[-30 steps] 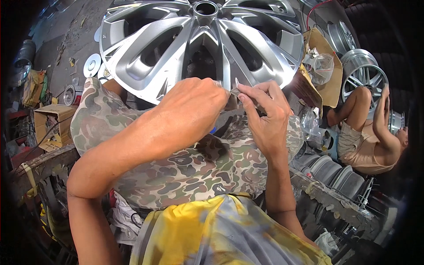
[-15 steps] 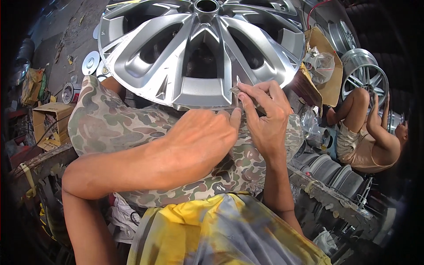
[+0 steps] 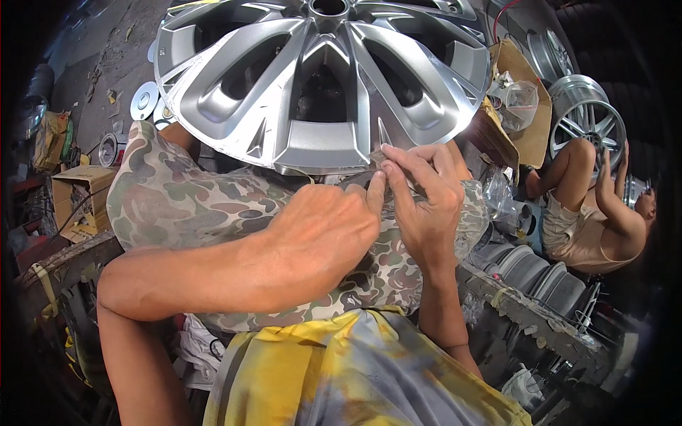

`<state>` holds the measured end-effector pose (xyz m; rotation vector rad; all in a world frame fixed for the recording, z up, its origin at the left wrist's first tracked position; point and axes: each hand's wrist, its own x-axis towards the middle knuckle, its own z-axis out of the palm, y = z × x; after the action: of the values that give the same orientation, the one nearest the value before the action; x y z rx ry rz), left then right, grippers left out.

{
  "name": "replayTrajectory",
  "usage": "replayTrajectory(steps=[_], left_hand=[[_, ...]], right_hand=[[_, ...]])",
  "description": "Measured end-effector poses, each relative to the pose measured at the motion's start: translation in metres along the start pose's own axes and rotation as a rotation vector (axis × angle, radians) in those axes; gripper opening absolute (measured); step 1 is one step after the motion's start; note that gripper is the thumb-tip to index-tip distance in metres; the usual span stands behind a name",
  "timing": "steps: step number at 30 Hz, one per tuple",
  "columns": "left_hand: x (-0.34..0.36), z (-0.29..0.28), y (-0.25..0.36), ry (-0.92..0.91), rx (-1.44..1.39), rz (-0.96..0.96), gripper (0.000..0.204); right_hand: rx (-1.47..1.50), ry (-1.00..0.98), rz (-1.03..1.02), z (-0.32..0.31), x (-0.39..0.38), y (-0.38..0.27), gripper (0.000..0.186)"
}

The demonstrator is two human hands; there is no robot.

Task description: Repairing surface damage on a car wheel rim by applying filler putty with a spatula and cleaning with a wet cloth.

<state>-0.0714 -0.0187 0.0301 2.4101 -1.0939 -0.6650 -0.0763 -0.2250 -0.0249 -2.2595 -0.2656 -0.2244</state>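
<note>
A silver alloy wheel rim point(image 3: 323, 135) lies face up before me, its near edge over my lap in camouflage trousers. My right hand point(image 3: 428, 188) pinches a small, thin grey-brown piece point(image 3: 376, 157) between thumb and fingers, at the rim's near edge below a narrow triangular recess. What this piece is made of does not show. My left hand point(image 3: 328, 219) is curled just below the edge, its index fingertip close to the right thumb. Its other fingers are folded under, and whatever they hold is hidden.
At right, an open cardboard box point(image 3: 529, 135) holds clear plastic. Beyond it a seated person point(image 3: 600, 206) handles another silver wheel point(image 3: 588, 121). Several grey rims point(image 3: 536, 273) stand at lower right. A smaller cardboard box point(image 3: 79, 202) and round silver caps point(image 3: 144, 101) lie at left.
Both hands have shifted slightly down toward me. The right fingers and the grey-brown piece have slid from the recess nearer the rim's edge. The left index finger points up more.
</note>
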Motion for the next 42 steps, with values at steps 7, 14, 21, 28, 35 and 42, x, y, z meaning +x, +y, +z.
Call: replayTrajectory(steps=[7,14,21,28,35,42], left_hand=[[0.001,-0.006,0.002,-0.049,0.022,-0.02,0.098],[-0.003,-0.003,0.002,-0.016,-0.008,-0.003,0.099],[-0.009,-0.006,-0.004,0.038,-0.073,0.1,0.068],[-0.006,-0.008,0.002,0.188,0.014,-0.007,0.035],[-0.008,-0.011,-0.001,0.105,0.022,-0.015,0.035],[-0.01,-0.007,0.0,0.085,0.079,-0.004,0.035]], right_hand=[[-0.042,0.024,-0.021,0.002,-0.002,-0.003,0.025],[-0.044,0.007,-0.011,0.0,-0.008,-0.003,0.026],[0.045,0.007,0.06,-0.008,-0.003,-0.002,0.024],[-0.011,0.078,-0.162,0.001,0.058,0.028,0.023],[-0.061,0.026,-0.237,0.01,0.092,0.039,0.023],[-0.071,-0.046,-0.279,0.009,0.101,0.038,0.02]])
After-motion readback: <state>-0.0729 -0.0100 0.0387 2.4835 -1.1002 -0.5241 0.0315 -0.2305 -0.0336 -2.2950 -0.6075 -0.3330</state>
